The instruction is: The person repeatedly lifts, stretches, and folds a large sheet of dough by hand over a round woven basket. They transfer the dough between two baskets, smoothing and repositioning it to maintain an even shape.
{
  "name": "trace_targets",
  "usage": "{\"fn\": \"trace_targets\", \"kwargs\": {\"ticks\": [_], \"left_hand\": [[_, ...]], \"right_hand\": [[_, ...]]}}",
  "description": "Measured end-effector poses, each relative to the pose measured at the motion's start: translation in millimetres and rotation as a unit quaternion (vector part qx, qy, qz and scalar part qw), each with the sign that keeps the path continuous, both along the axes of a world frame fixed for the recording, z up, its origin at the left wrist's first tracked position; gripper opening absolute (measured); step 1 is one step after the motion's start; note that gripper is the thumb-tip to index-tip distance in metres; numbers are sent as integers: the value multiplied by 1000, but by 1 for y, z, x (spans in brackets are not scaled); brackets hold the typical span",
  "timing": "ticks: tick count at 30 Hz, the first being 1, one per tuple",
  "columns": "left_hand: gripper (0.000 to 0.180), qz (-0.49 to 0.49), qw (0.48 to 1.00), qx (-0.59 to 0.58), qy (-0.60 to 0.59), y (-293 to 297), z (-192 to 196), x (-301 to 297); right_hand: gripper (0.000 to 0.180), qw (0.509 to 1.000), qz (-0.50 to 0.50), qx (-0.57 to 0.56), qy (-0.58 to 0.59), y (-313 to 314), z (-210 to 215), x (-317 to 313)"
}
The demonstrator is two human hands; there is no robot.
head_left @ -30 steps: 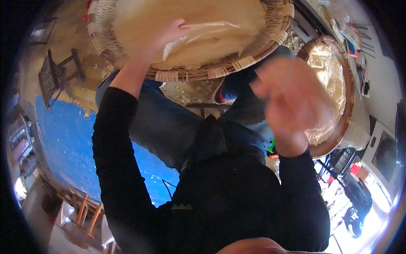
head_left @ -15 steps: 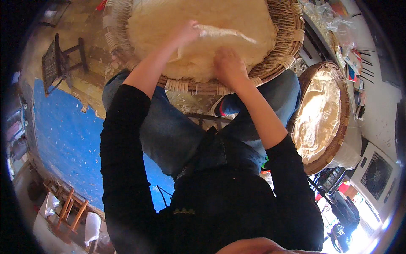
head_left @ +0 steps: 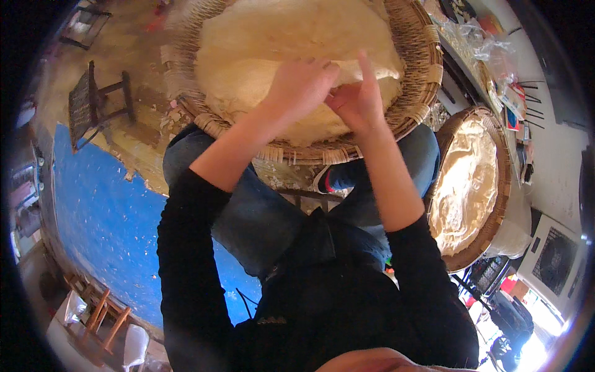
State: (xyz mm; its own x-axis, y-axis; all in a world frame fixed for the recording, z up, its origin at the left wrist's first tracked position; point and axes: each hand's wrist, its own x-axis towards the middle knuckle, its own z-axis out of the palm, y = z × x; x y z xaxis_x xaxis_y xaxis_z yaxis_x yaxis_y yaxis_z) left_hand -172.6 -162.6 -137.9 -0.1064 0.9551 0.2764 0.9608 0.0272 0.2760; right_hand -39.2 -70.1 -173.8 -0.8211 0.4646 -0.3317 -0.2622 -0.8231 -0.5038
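A pale cream, soft-looking sheet (head_left: 266,34) lies spread in a round wicker basket (head_left: 421,74) in front of my knees. I cannot tell what it is made of. Over its near half, my left hand (head_left: 304,87) is closed, its bent fingers on a raised edge of the sheet. My right hand (head_left: 359,102) meets it fingertip to fingertip, one finger stretched away from me and another digit pointing at the left hand. Whatever lies between the fingertips is too small to make out.
To my right stands a second round basket (head_left: 499,192) lined with shiny cream material (head_left: 462,186). A small dark stool (head_left: 99,102) is at the left, next to a blue floor area (head_left: 99,211). A cluttered bench edge (head_left: 458,62) runs behind at the right.
My hands have come together over the sheet; my left hand moved right and nearer, my right hand rose off the near part. The sheet's raised fold has shifted.
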Motion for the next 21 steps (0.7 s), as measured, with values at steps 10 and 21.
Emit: {"fn": "trace_targets", "kwargs": {"ticks": [10,21], "left_hand": [[26,-66,991,-112,-32,-7,-70,-15],[45,-38,868,-494,-39,-2,-105,-32]], "right_hand": [[22,756,-4,595,-273,148,58,-97],[24,968,-179,166,-53,203,233,-167]]}}
